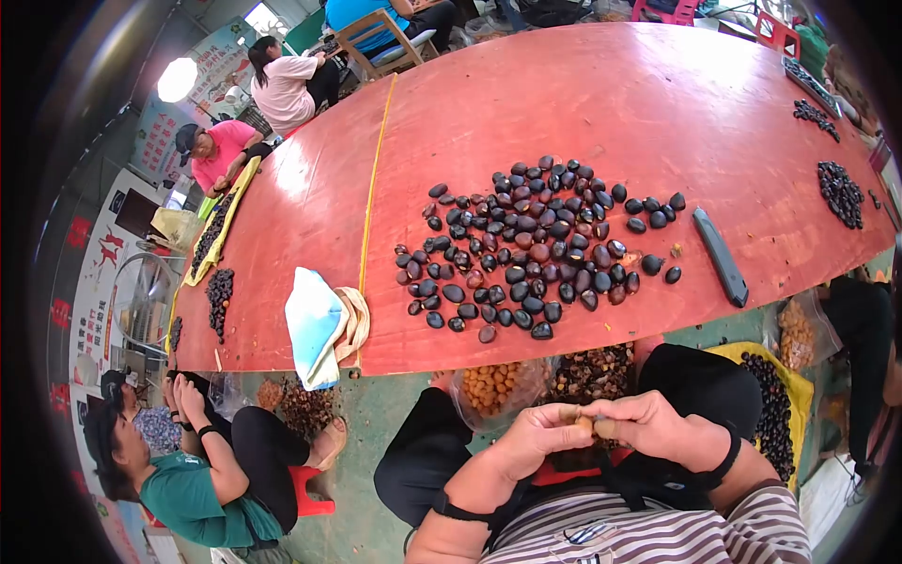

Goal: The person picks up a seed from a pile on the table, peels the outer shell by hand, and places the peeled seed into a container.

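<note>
My left hand [542,439] is closed in a pinch over my lap, its fingertips against a small brownish nut [585,425]. My right hand [650,429] meets it from the other side, thumb and fingers also pinched on the nut. The fingers cover most of it, so how much shell is on it cannot be made out. Below the table edge is a clear plastic bag of yellowish peeled nuts [492,386]. Beside that bag lies a heap of dark broken shells [594,374]. A loose spread of glossy dark nuts [526,235] covers the red table [601,113] ahead.
A black box cutter [721,258] lies right of the nuts. A blue-and-white cloth [315,324] hangs at the table's near edge. A yellow sack with dark nuts [797,404] is on the floor at right. A person in green [197,493] sits at left; others sit farther back.
</note>
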A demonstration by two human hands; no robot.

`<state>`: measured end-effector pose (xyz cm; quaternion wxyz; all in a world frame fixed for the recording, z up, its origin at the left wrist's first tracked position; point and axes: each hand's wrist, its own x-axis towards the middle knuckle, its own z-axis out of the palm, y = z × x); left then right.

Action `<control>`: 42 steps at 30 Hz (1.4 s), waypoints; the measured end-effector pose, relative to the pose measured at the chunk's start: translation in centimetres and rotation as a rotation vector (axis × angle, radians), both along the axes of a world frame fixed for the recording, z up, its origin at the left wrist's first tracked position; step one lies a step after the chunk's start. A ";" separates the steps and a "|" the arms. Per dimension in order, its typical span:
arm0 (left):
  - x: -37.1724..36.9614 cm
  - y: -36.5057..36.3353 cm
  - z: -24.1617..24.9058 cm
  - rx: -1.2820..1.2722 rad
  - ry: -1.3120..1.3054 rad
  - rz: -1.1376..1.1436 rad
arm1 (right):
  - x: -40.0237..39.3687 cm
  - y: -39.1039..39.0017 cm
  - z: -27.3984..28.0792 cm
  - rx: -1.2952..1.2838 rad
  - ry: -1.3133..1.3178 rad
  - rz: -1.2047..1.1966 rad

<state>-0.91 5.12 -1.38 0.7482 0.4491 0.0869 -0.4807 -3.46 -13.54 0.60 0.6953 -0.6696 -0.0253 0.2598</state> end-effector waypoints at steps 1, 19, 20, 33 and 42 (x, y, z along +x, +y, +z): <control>-0.1 -0.3 0.5 -0.050 0.052 0.054 | 0.1 0.4 -1.0 0.007 -0.102 -0.045; -0.2 -0.8 2.5 0.085 -0.179 -0.357 | 1.2 -0.8 1.5 0.022 0.081 0.101; -0.2 -0.6 1.9 0.074 -0.161 -0.284 | 1.2 -1.2 1.7 0.002 0.103 0.077; -0.3 -0.6 0.2 -0.078 -0.068 0.206 | -0.2 0.3 -0.3 0.092 0.067 -0.035; -0.9 -1.2 -0.2 0.031 -0.125 0.235 | -0.4 0.4 -0.7 0.069 0.150 -0.068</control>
